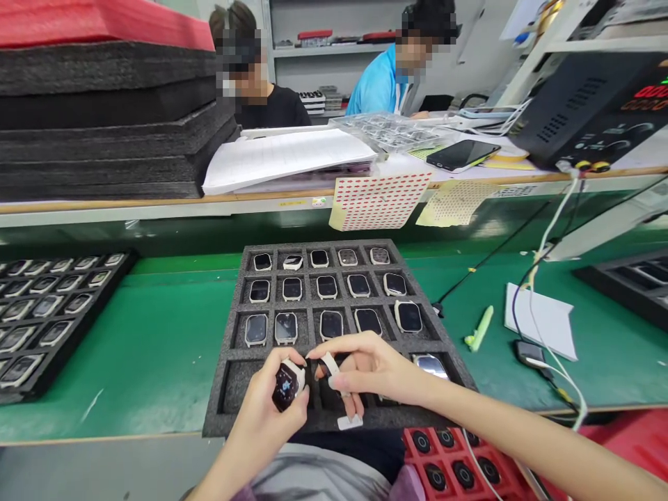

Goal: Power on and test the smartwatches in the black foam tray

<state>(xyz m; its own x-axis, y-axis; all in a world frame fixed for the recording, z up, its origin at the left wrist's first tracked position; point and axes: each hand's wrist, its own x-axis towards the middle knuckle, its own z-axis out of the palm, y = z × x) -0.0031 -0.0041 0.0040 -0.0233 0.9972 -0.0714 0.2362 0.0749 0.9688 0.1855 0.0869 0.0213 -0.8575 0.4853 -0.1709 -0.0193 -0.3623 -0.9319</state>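
Note:
My left hand [268, 410] is closed round a smartwatch body [287, 385] with a lit dark screen, held over the near row of a black foam tray [334, 309]. My right hand [368, 372] is beside it, fingers curled, pinching a small white part [330, 367] close to the watch. Another small white piece [349, 422] lies on the tray's front rim under that hand. The tray's cells hold several watch bodies, screens up.
A second foam tray [49, 313] of watches sits at left and a third [634, 275] at right. A green pen-like tool [480, 327], white paper [543, 316] and cables lie on the green mat. A red tray [459, 466] lies below. Two people sit behind the raised shelf.

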